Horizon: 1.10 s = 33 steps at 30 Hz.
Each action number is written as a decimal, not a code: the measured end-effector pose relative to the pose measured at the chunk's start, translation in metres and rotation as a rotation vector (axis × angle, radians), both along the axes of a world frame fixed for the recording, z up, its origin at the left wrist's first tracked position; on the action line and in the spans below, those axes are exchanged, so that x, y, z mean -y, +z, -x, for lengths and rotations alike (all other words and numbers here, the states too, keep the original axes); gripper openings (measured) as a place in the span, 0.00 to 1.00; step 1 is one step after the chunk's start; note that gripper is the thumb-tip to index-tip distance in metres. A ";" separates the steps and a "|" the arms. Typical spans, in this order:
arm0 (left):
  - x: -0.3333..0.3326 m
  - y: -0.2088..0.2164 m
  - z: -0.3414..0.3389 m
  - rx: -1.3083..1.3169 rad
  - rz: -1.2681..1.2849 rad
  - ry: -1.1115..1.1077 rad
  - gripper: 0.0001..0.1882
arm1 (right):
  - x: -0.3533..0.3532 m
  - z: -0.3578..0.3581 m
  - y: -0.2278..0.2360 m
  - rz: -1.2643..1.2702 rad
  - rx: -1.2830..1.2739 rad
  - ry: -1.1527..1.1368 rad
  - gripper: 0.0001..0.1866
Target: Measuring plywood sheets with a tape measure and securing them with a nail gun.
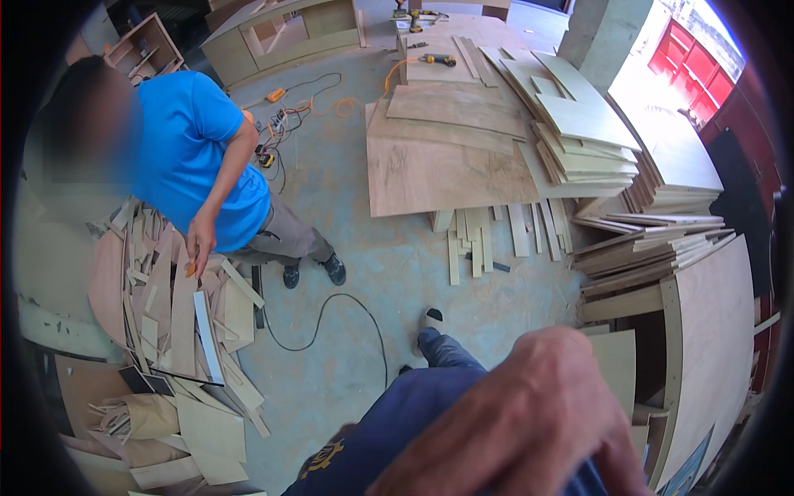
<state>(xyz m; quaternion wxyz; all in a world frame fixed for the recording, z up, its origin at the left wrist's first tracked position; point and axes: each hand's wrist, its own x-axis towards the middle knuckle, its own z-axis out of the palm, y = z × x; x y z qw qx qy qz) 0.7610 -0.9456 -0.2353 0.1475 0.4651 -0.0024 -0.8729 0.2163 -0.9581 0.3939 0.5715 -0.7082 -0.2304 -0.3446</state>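
My right hand looms large and blurred in front of my dark blue shirt, with its wrist bent and its back toward the view. Its fingers run out of the picture at the lower edge, so whether it holds anything is hidden. My left hand is not visible; only a small patch of skin shows beside the shirt. To the left, a person in a bright blue shirt reaches a hand down with a small orange object at the fingertips. Below that hand, a long pale strip lies over a heap of wood offcuts.
A black cable curls across the floor. Plywood sheets cover a bench, with a yellow-black power drill farther back. Stacked panels and an upright board line the right. Cords and tools lie behind the person.
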 end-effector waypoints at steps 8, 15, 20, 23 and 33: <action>-0.106 -0.018 0.085 0.429 0.239 -0.264 0.18 | 0.015 0.015 -0.053 -0.152 0.158 0.020 0.49; -0.019 0.042 0.219 0.778 0.556 -0.476 0.16 | 0.113 0.113 -0.192 -1.085 0.206 -0.632 0.45; 0.164 0.129 0.360 0.645 0.747 -0.351 0.20 | 0.132 0.149 -0.453 -1.357 -0.798 -1.040 0.39; 0.221 0.150 0.442 0.538 0.898 -0.603 0.26 | 0.138 0.134 -0.489 -1.771 -0.856 -0.887 0.39; 0.323 0.149 0.594 0.274 1.414 -1.123 0.33 | 0.192 0.263 -0.573 -1.905 -0.619 -1.283 0.18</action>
